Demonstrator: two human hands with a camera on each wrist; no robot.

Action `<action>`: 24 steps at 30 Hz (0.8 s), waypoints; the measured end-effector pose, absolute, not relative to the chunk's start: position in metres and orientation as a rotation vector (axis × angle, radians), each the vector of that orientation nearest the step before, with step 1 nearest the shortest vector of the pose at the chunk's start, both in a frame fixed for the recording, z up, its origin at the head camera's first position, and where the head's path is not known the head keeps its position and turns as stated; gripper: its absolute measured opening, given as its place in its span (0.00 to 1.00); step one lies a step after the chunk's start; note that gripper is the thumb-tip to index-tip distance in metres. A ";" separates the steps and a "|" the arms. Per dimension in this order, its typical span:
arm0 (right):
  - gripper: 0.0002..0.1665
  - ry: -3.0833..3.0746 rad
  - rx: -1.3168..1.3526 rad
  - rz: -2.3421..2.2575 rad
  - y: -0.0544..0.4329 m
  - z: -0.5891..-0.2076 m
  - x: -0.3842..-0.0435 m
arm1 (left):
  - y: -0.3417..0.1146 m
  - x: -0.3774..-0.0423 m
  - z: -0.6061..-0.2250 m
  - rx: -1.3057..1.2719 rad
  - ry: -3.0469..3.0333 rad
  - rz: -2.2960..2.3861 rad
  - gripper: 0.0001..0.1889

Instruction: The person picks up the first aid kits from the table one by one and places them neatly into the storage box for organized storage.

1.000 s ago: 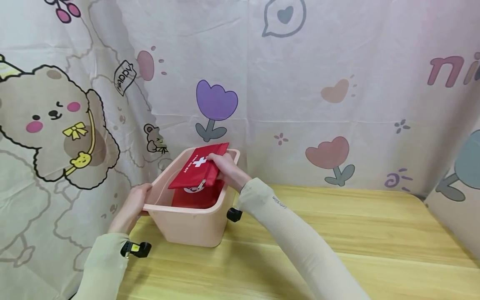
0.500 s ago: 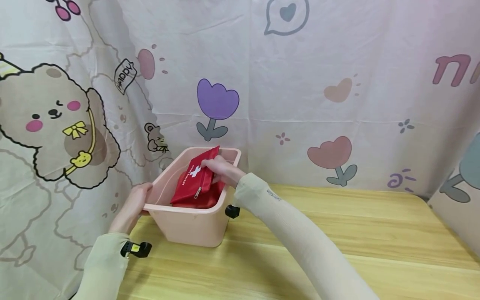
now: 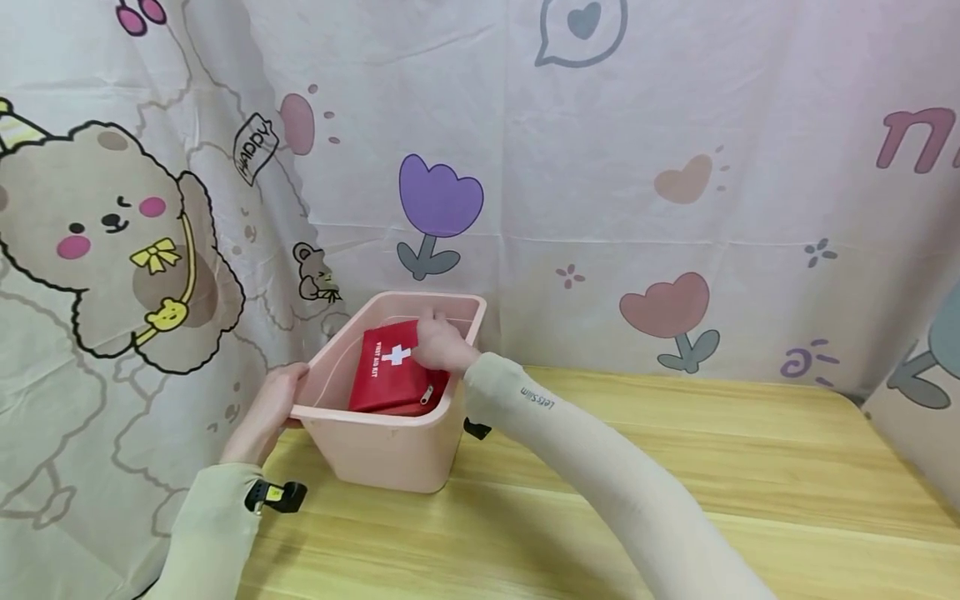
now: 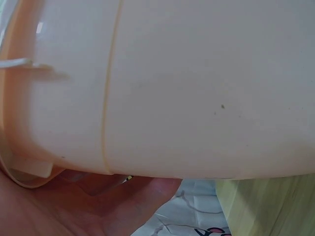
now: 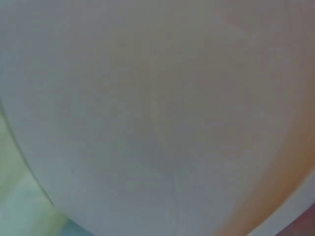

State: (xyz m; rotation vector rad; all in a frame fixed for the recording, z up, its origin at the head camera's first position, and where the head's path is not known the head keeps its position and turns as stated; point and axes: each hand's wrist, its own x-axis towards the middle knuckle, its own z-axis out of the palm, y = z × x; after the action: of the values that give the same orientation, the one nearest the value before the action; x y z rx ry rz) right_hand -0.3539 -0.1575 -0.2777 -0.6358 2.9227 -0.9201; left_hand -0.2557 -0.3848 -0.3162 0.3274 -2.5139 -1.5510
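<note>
A pink plastic bin point(image 3: 382, 454) stands upright on the table, and its outer wall fills most of both wrist views. My left hand point(image 3: 279, 396) grips its rim at the near left corner; in the left wrist view the fingers point(image 4: 147, 196) reach along the outside of the wall. Inside the bin lies a red first aid kit pouch point(image 3: 378, 379) with a white cross and a zipper at its near right corner. Beneath it a strip of another red item point(image 3: 405, 410) shows. My right hand point(image 3: 442, 343) is over the pouch's right edge, fingers loose and slightly blurred.
The wooden table point(image 3: 675, 467) extends to the right of the bin. A printed curtain point(image 3: 562, 167) hangs close behind and to the left of it. Black wrist cameras point(image 3: 288, 497) are strapped over the sleeves.
My right hand has lowered the first aid pouch into the bin, where it now lies flatter over the other red item. The fingers have loosened from it. My left hand stays on the rim.
</note>
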 end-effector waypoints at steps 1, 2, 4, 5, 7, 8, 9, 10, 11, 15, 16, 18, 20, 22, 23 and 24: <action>0.42 2.978 -0.691 -0.823 -0.157 -0.278 -0.352 | -0.384 -0.256 -0.317 0.326 -2.511 -1.554 0.29; 0.43 3.018 -0.747 -0.737 -0.156 -0.278 -0.350 | -0.384 -0.255 -0.317 0.323 -2.510 -1.559 0.29; 0.44 3.062 -0.836 -0.614 -0.154 -0.277 -0.348 | -0.384 -0.255 -0.318 0.320 -2.509 -1.566 0.29; 0.44 3.061 -0.878 -0.591 -0.152 -0.276 -0.347 | -0.385 -0.256 -0.317 0.319 -2.509 -1.571 0.29; 0.46 3.036 -0.917 -0.586 -0.148 -0.275 -0.347 | -0.385 -0.256 -0.316 0.317 -2.512 -1.583 0.30; 0.46 3.023 -0.938 -0.583 -0.146 -0.275 -0.347 | -0.386 -0.257 -0.316 0.317 -2.513 -1.584 0.30; 0.46 3.013 -0.950 -0.578 -0.144 -0.275 -0.348 | -0.387 -0.257 -0.315 0.318 -2.515 -1.583 0.30; 0.46 3.005 -0.965 -0.569 -0.143 -0.276 -0.348 | -0.388 -0.257 -0.315 0.319 -2.518 -1.581 0.30; 0.47 3.000 -0.980 -0.555 -0.141 -0.276 -0.349 | -0.389 -0.257 -0.314 0.320 -2.523 -1.575 0.31; 0.46 3.011 -1.016 -0.475 -0.134 -0.280 -0.350 | -0.393 -0.256 -0.315 0.301 -2.570 -1.497 0.30; 0.46 3.011 -1.021 -0.471 -0.131 -0.280 -0.350 | -0.393 -0.255 -0.314 0.284 -2.602 -1.408 0.30; 0.46 3.020 -1.026 -0.480 -0.125 -0.278 -0.351 | -0.393 -0.256 -0.311 0.262 -2.664 -1.144 0.30; 0.45 3.034 -1.040 -0.499 -0.116 -0.274 -0.353 | -0.392 -0.258 -0.304 0.248 -2.692 -0.852 0.30; 0.45 3.045 -1.051 -0.520 -0.105 -0.270 -0.356 | -0.387 -0.261 -0.297 0.239 -2.703 -0.603 0.31; 0.45 3.053 -1.053 -0.532 -0.099 -0.269 -0.357 | -0.384 -0.263 -0.293 0.220 -2.702 -0.535 0.31; 0.45 3.061 -1.050 -0.538 -0.093 -0.268 -0.358 | -0.379 -0.265 -0.290 0.194 -2.703 -0.505 0.32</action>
State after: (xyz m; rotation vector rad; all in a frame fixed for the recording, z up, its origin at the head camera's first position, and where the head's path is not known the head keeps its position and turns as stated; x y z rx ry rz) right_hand -0.3585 -0.0930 -0.2682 -1.0503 3.0611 -0.5379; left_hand -0.2646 -0.3785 -0.2900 0.1937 -2.7035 -0.5047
